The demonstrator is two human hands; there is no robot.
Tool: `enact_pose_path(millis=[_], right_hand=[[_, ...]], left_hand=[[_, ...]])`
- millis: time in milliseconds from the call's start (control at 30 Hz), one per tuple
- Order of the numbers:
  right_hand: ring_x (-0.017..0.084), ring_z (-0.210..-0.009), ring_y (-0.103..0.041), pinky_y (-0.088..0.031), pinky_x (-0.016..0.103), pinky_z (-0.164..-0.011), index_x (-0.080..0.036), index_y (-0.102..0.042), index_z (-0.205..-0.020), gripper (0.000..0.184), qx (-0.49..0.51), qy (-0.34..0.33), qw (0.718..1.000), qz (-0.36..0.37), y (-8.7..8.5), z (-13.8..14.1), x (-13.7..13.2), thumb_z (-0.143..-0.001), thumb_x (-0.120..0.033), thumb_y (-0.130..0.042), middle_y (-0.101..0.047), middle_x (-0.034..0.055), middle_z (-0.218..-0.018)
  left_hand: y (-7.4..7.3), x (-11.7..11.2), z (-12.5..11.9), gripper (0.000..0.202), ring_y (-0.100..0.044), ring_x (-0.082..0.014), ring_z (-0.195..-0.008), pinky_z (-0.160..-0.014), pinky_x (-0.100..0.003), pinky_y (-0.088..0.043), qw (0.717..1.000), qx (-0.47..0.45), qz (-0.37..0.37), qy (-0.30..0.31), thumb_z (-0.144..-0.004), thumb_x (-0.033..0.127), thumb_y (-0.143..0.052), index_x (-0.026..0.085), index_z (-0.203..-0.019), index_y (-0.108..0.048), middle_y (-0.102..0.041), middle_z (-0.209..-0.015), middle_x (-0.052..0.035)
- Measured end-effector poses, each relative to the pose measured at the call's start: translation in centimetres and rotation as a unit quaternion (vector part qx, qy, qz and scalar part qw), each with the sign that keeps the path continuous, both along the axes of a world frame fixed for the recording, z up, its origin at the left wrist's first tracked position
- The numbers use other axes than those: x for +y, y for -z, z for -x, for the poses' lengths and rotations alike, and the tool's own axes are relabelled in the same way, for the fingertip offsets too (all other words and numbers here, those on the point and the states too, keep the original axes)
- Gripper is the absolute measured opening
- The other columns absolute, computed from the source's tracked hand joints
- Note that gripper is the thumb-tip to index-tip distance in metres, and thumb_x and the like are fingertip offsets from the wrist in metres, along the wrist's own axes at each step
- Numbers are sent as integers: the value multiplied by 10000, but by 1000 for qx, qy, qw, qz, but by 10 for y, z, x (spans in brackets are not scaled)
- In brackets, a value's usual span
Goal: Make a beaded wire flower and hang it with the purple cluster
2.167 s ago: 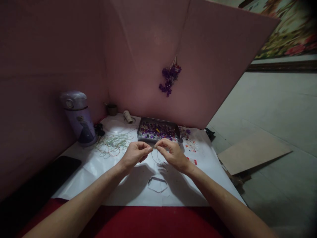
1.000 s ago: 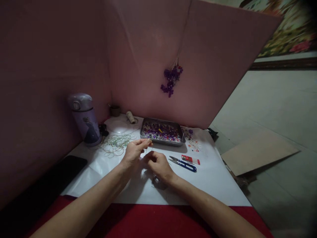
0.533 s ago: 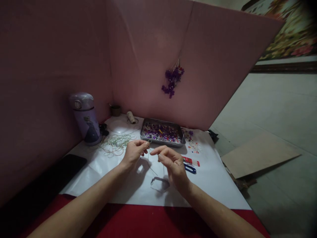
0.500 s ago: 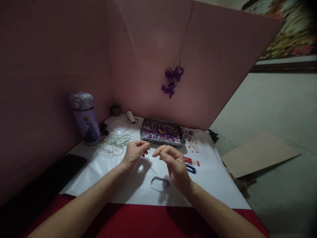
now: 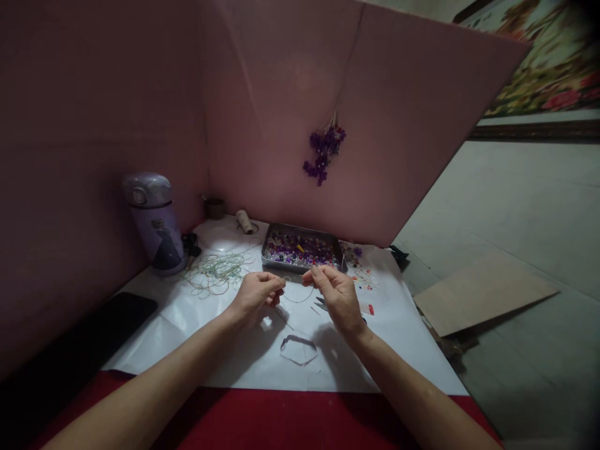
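My left hand (image 5: pixel 257 292) is closed, thumb and forefinger pinching a thin cord (image 5: pixel 300 301) with a small loop at the fingertips. One end of the cord hangs below this hand toward the white sheet. Across from it, my right hand (image 5: pixel 335 297) is also closed, its fingertips pinching another part of the same cord, which sags in a curve between the hands. Partly covered by the right hand are scissors (image 5: pixel 321 302), their blades showing. A thin greyish band (image 5: pixel 299 339) forms a ring on the sheet below.
Behind the hands stands a metal tray (image 5: pixel 281 265) of purple, red and clear beads. Tangled cords (image 5: pixel 215 272), a spool (image 5: pixel 244 222) and a lilac bottle (image 5: pixel 157 225) are leftward. A red-and-clear packet (image 5: pixel 368 309) lies rightward. A bead bunch (image 5: pixel 323 150) hangs on the pink panel.
My right hand has moved up and slightly right, and the cord now spans between both hands. The scissor blades and the whole ring-shaped band have come into sight. The view has shifted slightly.
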State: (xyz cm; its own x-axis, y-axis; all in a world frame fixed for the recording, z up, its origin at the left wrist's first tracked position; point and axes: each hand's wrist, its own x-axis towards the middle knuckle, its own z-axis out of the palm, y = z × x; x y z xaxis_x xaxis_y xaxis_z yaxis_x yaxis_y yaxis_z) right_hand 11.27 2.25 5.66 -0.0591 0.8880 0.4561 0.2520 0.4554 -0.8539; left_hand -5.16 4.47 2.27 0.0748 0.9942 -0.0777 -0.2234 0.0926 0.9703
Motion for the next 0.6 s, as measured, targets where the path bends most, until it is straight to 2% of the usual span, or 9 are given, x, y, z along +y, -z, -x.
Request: enact_pose_path(millis=[300,433,600], right_hand=[[167,-622,-564,-417,279,-593,-184,-671,-723,325,-45,12,999,-25,6,1,1,-908,-390,-499,-656,33,-686],[176,-662,-581,-423,281,-621,-186,-654,-716,312,-73,3,997,-28,10,3,3,-916,-363,-494,-659,39,-702],[159,-642,-553,-393,278,-614,-189,-619,-746,328,-139,-7,989,-44,18,3,8,-959,-322,-409,-621,26,-698]], left_hand=[[-4,-3,-1,242,-454,-71,-388,-402,-212,-334,1000,-3,9,9,-591,287,-760,128,-532,-588,-551,-481,8],[-6,-5,-1,229,-459,-69,-385,-410,-213,-339,1000,6,13,24,-603,277,-753,121,-537,-598,-571,-500,-4],[-7,-8,-2,219,-500,-80,-422,-452,-219,-383,998,3,15,57,-627,293,-744,115,-578,-627,-599,-541,-19]])
